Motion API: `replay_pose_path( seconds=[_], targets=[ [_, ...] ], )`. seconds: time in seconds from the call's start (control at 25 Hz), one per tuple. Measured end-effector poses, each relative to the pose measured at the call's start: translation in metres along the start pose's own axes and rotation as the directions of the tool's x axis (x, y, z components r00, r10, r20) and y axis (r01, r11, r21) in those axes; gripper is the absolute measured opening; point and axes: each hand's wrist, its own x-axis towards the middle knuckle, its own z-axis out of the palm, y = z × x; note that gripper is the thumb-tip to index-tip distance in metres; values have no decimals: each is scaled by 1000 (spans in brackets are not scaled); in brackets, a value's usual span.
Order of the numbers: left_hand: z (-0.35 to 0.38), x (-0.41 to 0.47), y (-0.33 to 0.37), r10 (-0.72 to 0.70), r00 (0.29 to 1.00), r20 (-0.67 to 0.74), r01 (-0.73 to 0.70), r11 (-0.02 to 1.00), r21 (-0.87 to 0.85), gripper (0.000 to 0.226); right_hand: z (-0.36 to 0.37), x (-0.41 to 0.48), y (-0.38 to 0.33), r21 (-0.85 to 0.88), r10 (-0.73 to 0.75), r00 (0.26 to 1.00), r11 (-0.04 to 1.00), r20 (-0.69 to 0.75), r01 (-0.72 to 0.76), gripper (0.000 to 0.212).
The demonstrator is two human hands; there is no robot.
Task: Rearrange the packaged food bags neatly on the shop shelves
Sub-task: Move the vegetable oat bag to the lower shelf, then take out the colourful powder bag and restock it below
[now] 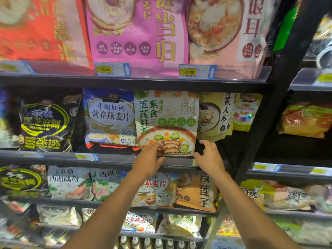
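Straightening: left hand (150, 156) pinches lower edge of vegetable oat bag (167, 114); right hand (209, 156) curls beside it, grasp unclear. Next: square it upright.

Dark metal shelving bay (53, 80), several tiers, with clear label strips (242, 73) along the front edges. Yellow price tags (106, 69) read 29.90 and 28.90, blue arrows (127, 69) beside each. A black upright post (280, 90) divides it from a second bay (305, 81) at right. Recesses shadowed; glare on the strips.
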Motion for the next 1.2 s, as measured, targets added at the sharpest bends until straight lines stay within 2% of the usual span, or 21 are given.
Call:
replay_pose_path(
  seconds=[0.16, 0.28, 0.44, 0.6, 0.88, 1.04, 1.2],
  targets=[
    [-4, -40, 10, 95, 995, -40, -92, 994, 57, 45, -13, -58, -1, -36, -21, 1000, 999, -13, 21, 52],
    [4, -68, 23, 162, 982, -92, -160, 987, 34, 43, -22, -100, 13, -56, -3, 1000, 998, -23, 1, 48],
    [31, -104, 47, 206, 979, -10, -206, 979, -14, 38, -36, -143, 44, -55, 49, 999, 997, -15, -50, 36],
    [60, -123, 89, 268, 963, 37, -268, 963, -6, 33, -63, -169, 83, -43, 117, 992, 992, -41, -119, 38],
    [124, -126, 237, 416, 904, 95, -412, 909, -54, 40, -171, -207, 205, -9, 208, 970, 978, -126, -210, 27],
    [171, -131, 349, 489, 868, 91, -481, 872, -94, 42, -256, -233, 293, -36, 264, 941, 960, -214, -278, 40],
    [207, -133, 448, 526, 842, 115, -514, 849, -120, 54, -331, -254, 363, -88, 285, 924, 945, -255, -315, 43]
  ],
)
